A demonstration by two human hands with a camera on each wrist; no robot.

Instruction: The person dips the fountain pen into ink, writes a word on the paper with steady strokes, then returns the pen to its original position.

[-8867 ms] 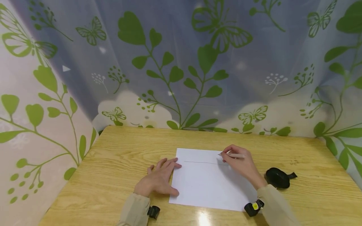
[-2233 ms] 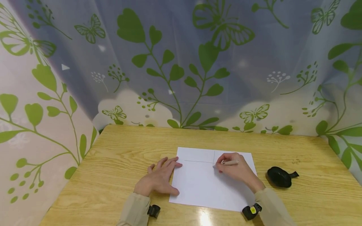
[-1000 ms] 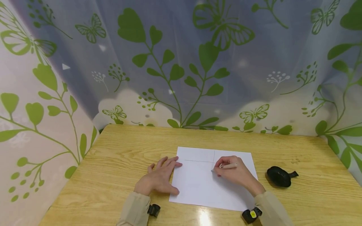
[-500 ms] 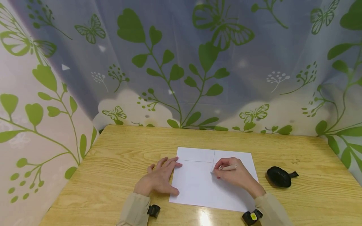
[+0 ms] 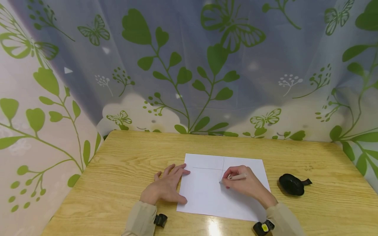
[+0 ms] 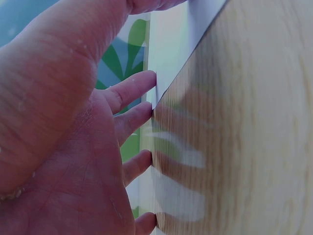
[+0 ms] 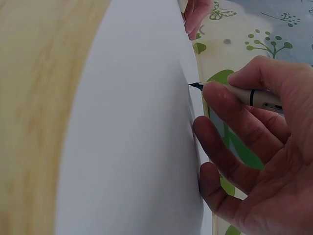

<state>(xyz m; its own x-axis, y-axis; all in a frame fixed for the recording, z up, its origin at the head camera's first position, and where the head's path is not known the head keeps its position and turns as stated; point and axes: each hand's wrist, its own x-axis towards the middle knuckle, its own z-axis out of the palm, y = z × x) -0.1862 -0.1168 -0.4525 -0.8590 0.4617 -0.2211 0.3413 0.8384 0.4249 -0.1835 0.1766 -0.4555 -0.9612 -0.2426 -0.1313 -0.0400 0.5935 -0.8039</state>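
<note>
A white sheet of paper (image 5: 200,196) lies on the wooden table. On it a thin horizontal line (image 5: 206,168) is crossed by a near-vertical line (image 5: 223,162) that runs down to the pen tip. My right hand (image 5: 246,182) pinches a beige fountain pen (image 5: 239,176) between thumb and fingers, its dark nib at the paper. In the right wrist view, the other fingers curl loosely beside the sheet, below the pen (image 7: 244,94). My left hand (image 5: 165,188) is spread at the sheet's left edge; in the left wrist view its fingertips (image 6: 146,81) touch the paper's corner and the wood.
A black oval object (image 5: 290,184) with a short strap lies on the table to the right of the paper. Behind the wooden table (image 5: 133,154) hangs a curtain (image 5: 189,65) printed with green leaves and butterflies. Black wrist cameras (image 5: 160,220) sit at both sleeves.
Since the earliest frame, the vertical line has appeared across the horizontal one. My right hand has moved the pen gradually toward me, lengthening that line. My left hand has stayed in place.
</note>
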